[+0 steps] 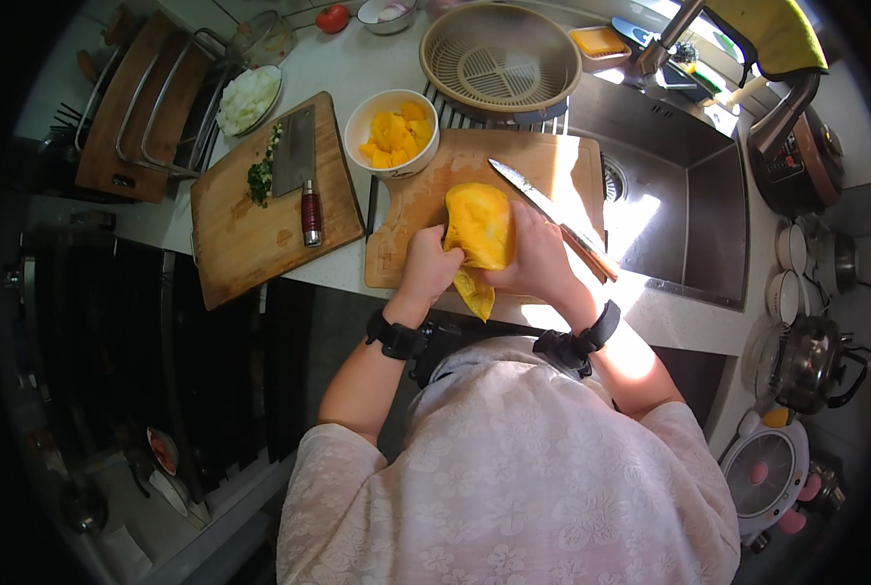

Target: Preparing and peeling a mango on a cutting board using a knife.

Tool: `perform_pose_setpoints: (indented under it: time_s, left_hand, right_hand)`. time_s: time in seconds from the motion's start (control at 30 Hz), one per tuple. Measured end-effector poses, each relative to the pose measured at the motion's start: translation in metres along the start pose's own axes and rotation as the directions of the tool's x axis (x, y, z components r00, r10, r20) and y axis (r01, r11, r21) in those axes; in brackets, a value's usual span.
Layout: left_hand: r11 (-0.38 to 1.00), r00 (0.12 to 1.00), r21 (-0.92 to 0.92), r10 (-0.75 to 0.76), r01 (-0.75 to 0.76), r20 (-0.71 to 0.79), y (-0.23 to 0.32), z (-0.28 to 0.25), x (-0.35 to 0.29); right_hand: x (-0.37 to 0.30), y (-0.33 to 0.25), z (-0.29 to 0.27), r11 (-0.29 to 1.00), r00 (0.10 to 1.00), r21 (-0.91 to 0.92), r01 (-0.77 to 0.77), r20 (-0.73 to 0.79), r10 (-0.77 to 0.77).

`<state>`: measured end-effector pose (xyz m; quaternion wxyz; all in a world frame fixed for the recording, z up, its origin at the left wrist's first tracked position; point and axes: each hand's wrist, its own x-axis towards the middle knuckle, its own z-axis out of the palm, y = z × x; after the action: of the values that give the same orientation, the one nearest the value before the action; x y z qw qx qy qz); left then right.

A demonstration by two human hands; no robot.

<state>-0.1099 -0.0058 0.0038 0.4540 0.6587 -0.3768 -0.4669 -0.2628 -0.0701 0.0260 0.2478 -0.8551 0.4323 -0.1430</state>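
A large, partly peeled mango [480, 219] is held up over the near part of a wooden cutting board [416, 261]. My left hand [429, 263] is closed at its left side, the fingers pinching the peel [474, 295], a strip of which hangs below the fruit. My right hand [541, 255] cups the mango from the right, fingers wrapped round it. Just beyond the right hand, a knife [521, 185] lies slantwise on the board, its wooden handle reaching past the board's right edge. Behind my left hand stands a white bowl [396, 171] of cut orange-yellow chunks.
To the left, a second board [245, 244] bears a cleaver [294, 146] and chopped greens [260, 178]. A plate of white slices [247, 97] stands behind it. A colander [435, 58] sits at the back. On the right are a steel sink [718, 214] and a faucet [661, 47].
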Motion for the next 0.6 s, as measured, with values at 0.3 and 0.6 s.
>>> perform_pose_setpoints:
  time_s: [0.3,0.6]
  left_hand:
    - [0.958,0.999,-0.284,-0.012,0.025,0.046,0.005,-0.002,0.006]
    - [0.816,0.993,-0.576,0.02,0.053,0.12,0.018,-0.005,0.008]
  right_hand:
    - [0.012,0.014,-0.013,0.897,0.992,0.441,-0.033,0.123,-0.025]
    - [0.013,0.018,-0.018,0.657,0.915,0.692,-0.3,0.403,-0.006]
